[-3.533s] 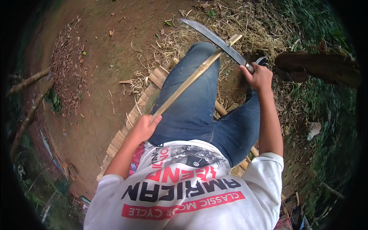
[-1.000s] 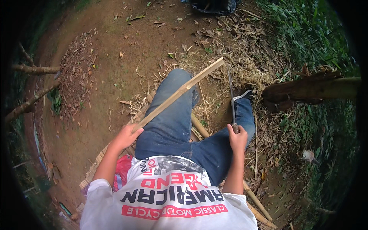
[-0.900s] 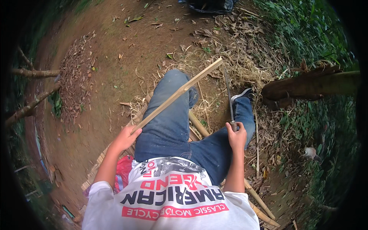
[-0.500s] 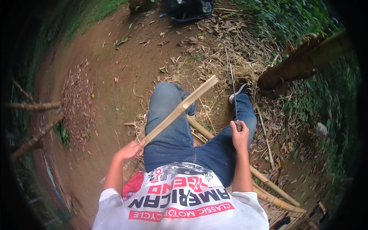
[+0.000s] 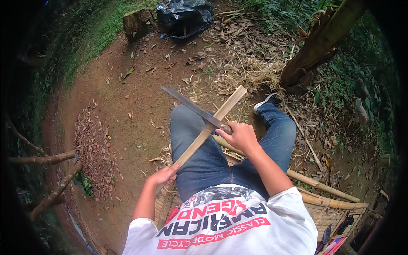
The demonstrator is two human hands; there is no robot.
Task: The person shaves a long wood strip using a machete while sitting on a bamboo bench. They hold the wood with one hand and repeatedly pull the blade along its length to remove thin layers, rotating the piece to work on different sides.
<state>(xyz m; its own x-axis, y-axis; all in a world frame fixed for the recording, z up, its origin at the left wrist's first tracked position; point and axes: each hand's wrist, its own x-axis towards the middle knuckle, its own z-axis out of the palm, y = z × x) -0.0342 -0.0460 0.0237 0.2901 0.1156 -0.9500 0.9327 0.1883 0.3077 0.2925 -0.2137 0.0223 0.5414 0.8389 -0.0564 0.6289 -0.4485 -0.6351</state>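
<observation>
A split bamboo strip [image 5: 194, 144] slants up and to the right across my left thigh. Its lower end is gripped by my left hand [image 5: 165, 175], fingers closed round it. My right hand [image 5: 240, 137] is wrapped round the short handle of a machete [image 5: 187, 102]. The dark, long blade crosses over the upper part of the strip, flat side showing, and its tip points to the far left. Whether the edge presses into the bamboo I cannot tell. Both jean-clad knees are spread below the tools.
Bamboo poles [image 5: 325, 187] and a woven bamboo seat [image 5: 312, 216] lie at my right. Dry shavings [image 5: 250, 78] cover the ground ahead. A tree stump [image 5: 138, 24] and black plastic bag [image 5: 185, 18] stand far off. A thick trunk [image 5: 318, 46] leans at the far right; branches [image 5: 42, 160] jut in from the left.
My right hand has swung the machete from pointing ahead over my right leg to lying across the bamboo strip. The left hand keeps its hold. The whole view has shifted somewhat.
</observation>
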